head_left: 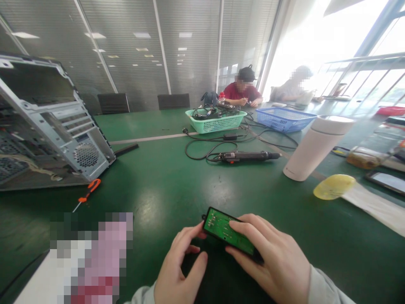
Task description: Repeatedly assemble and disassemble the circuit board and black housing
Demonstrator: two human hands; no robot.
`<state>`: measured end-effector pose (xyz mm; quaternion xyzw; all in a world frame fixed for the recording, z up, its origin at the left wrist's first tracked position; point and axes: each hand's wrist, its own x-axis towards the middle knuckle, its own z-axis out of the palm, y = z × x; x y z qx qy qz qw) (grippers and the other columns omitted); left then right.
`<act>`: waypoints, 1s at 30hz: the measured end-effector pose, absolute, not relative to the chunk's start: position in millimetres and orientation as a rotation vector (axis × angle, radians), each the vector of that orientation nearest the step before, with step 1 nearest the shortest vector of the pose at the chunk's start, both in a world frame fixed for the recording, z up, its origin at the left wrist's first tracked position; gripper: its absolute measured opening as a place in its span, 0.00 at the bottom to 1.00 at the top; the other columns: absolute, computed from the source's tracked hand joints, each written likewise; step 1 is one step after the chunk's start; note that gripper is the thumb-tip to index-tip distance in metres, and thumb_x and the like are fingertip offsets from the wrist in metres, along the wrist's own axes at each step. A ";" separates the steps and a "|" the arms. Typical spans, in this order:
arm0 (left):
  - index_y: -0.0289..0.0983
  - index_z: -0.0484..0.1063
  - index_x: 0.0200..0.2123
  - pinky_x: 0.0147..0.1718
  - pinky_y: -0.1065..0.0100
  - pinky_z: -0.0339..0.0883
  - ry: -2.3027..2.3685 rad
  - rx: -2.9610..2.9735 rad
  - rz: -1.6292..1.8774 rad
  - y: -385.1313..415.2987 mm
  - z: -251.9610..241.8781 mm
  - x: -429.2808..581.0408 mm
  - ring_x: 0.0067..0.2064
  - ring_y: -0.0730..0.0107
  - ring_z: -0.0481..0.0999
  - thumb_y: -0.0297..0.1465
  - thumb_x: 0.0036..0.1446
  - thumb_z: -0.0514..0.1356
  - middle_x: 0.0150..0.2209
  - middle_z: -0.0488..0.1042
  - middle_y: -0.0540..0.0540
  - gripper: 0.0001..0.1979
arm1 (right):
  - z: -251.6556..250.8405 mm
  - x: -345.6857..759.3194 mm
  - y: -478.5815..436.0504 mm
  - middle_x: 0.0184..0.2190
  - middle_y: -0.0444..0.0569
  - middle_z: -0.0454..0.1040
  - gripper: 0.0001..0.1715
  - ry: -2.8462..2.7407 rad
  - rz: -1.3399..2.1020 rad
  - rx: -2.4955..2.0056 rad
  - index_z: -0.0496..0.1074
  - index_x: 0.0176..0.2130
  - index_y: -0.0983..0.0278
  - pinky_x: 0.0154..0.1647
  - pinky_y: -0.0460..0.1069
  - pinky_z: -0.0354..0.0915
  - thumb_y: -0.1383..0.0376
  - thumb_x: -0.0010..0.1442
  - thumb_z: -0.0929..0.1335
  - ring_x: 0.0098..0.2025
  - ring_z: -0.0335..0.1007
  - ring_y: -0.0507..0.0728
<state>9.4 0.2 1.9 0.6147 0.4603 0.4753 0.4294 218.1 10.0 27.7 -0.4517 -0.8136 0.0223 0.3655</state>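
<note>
A small black case with a green circuit board (pixel 218 226) showing in it is tilted over the near part of the green table. My right hand (pixel 272 253) grips its right part, with a fingertip on the board and the thumb along the lower edge. At the case's left end, the fingertips of my left hand (pixel 185 261) touch the corner, while the thumb stands apart from it. The underside of the case is hidden.
A computer chassis (pixel 85 156) and an orange-handled tool (pixel 91 190) are at the left. Beyond the hands lie an electric screwdriver (pixel 249 156), a green basket (pixel 218 123) of cables and a blue basket (pixel 284 120). A white tumbler (pixel 311 147) stands right. Two people sit at the far end.
</note>
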 end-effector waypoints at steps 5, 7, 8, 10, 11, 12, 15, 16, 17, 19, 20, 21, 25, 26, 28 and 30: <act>0.50 0.73 0.56 0.44 0.68 0.71 1.138 1.537 1.187 -2.3 6.1 9.4 0.51 0.61 0.72 0.26 0.59 0.58 0.50 0.71 0.47 0.23 | 30.8 215.7 16.3 0.29 0.45 0.72 0.23 -1.516 1.259 -1.388 0.66 0.39 0.61 0.26 0.46 0.64 0.45 0.57 0.67 0.29 0.71 0.54; 0.51 0.73 0.56 0.46 0.67 0.69 1.124 1.523 1.229 -5.5 6.7 10.6 0.53 0.60 0.70 0.28 0.59 0.58 0.52 0.69 0.48 0.22 | 35.6 213.1 18.4 0.23 0.43 0.70 0.28 -1.053 1.857 -1.388 0.64 0.35 0.62 0.19 0.43 0.60 0.41 0.54 0.67 0.23 0.70 0.52; 0.51 0.73 0.56 0.47 0.67 0.67 1.110 1.525 1.245 -7.0 6.9 11.6 0.54 0.60 0.68 0.28 0.60 0.57 0.53 0.68 0.48 0.22 | 37.8 212.1 18.8 0.21 0.44 0.70 0.28 -0.832 2.070 -1.358 0.65 0.33 0.63 0.18 0.42 0.60 0.41 0.55 0.65 0.20 0.69 0.51; 0.52 0.70 0.58 0.48 0.65 0.65 1.077 1.555 1.254 -9.3 6.7 13.9 0.55 0.58 0.66 0.29 0.61 0.54 0.54 0.66 0.48 0.23 | 40.7 211.3 18.3 0.19 0.46 0.70 0.30 -0.512 2.302 -1.257 0.68 0.29 0.66 0.19 0.41 0.61 0.44 0.63 0.60 0.18 0.68 0.49; 0.52 0.68 0.59 0.48 0.64 0.64 1.062 1.577 1.252 -9.8 6.0 15.0 0.56 0.57 0.66 0.30 0.61 0.54 0.55 0.66 0.49 0.24 | 41.2 211.3 17.6 0.19 0.47 0.71 0.33 -0.423 2.355 -1.185 0.69 0.26 0.68 0.19 0.41 0.62 0.45 0.66 0.57 0.17 0.68 0.48; 0.53 0.66 0.60 0.48 0.64 0.64 1.053 1.593 1.252 -9.8 4.7 15.6 0.56 0.56 0.65 0.31 0.61 0.53 0.56 0.66 0.49 0.25 | 41.1 211.6 16.8 0.18 0.48 0.71 0.36 -0.365 2.384 -1.116 0.70 0.24 0.68 0.19 0.41 0.62 0.46 0.68 0.54 0.17 0.68 0.48; 0.55 0.60 0.63 0.46 0.64 0.64 1.081 1.567 1.259 -7.4 -3.2 15.1 0.55 0.56 0.65 0.30 0.60 0.55 0.54 0.67 0.50 0.28 | 37.7 212.4 15.4 0.17 0.48 0.70 0.41 -0.314 2.384 -0.986 0.70 0.21 0.69 0.17 0.41 0.61 0.48 0.70 0.50 0.15 0.68 0.48; 0.55 0.60 0.63 0.46 0.64 0.65 1.105 1.535 1.258 -6.2 -6.6 14.1 0.55 0.57 0.66 0.29 0.60 0.54 0.53 0.68 0.49 0.29 | 36.0 212.7 15.5 0.17 0.47 0.70 0.42 -0.309 2.374 -0.976 0.70 0.21 0.69 0.17 0.41 0.61 0.48 0.70 0.50 0.15 0.68 0.48; 0.54 0.60 0.63 0.45 0.64 0.65 1.122 1.509 1.253 -5.0 -9.9 13.0 0.54 0.57 0.66 0.28 0.60 0.54 0.52 0.69 0.49 0.29 | 34.3 213.0 15.7 0.17 0.47 0.70 0.42 -0.300 2.366 -0.976 0.70 0.21 0.69 0.16 0.41 0.60 0.48 0.70 0.50 0.15 0.67 0.48; 0.51 0.62 0.62 0.45 0.63 0.66 1.142 1.482 1.246 -3.3 -15.1 10.9 0.53 0.57 0.68 0.27 0.60 0.54 0.50 0.70 0.48 0.27 | 31.4 214.0 16.0 0.17 0.47 0.69 0.40 -0.283 2.354 -0.961 0.70 0.21 0.68 0.17 0.41 0.60 0.47 0.69 0.52 0.15 0.67 0.48; 0.50 0.63 0.61 0.45 0.63 0.66 1.140 1.479 1.247 -2.8 -16.4 10.3 0.53 0.57 0.68 0.27 0.60 0.54 0.49 0.71 0.48 0.27 | 30.6 214.6 16.0 0.18 0.47 0.70 0.38 -0.292 2.343 -0.964 0.70 0.22 0.68 0.18 0.41 0.60 0.45 0.67 0.55 0.16 0.67 0.48; 0.50 0.63 0.61 0.45 0.63 0.67 1.137 1.476 1.252 -2.6 -16.8 9.9 0.52 0.57 0.69 0.27 0.59 0.54 0.48 0.71 0.47 0.27 | 30.3 215.3 15.8 0.19 0.47 0.71 0.35 -0.326 2.314 -0.984 0.70 0.24 0.68 0.19 0.41 0.61 0.44 0.65 0.59 0.16 0.68 0.48; 0.48 0.65 0.60 0.44 0.64 0.69 1.152 1.415 1.290 -4.3 -10.5 12.9 0.53 0.57 0.68 0.30 0.61 0.54 0.50 0.71 0.46 0.24 | 33.3 218.1 13.7 0.23 0.42 0.73 0.27 -0.756 1.906 -1.186 0.67 0.34 0.63 0.23 0.42 0.62 0.42 0.53 0.70 0.21 0.70 0.50; 0.48 0.66 0.60 0.44 0.65 0.69 1.167 1.398 1.305 -5.1 -8.1 14.4 0.55 0.56 0.67 0.31 0.62 0.54 0.51 0.70 0.45 0.22 | 34.4 218.6 12.9 0.25 0.42 0.73 0.27 -0.940 1.731 -1.226 0.67 0.35 0.62 0.25 0.43 0.64 0.43 0.52 0.71 0.24 0.71 0.51; 0.50 0.67 0.59 0.45 0.66 0.70 1.183 1.382 1.340 -6.6 -3.8 17.5 0.57 0.57 0.66 0.33 0.65 0.53 0.55 0.68 0.46 0.20 | 36.3 219.2 10.8 0.30 0.44 0.75 0.23 -1.316 1.364 -1.280 0.69 0.38 0.61 0.30 0.46 0.66 0.48 0.53 0.71 0.30 0.72 0.53; 0.52 0.66 0.59 0.46 0.67 0.70 1.168 1.402 1.349 -7.4 -1.0 19.6 0.58 0.58 0.66 0.35 0.66 0.54 0.57 0.68 0.47 0.19 | 37.3 219.5 8.2 0.36 0.46 0.75 0.17 -1.618 1.058 -1.290 0.71 0.41 0.61 0.36 0.48 0.67 0.55 0.53 0.71 0.36 0.72 0.55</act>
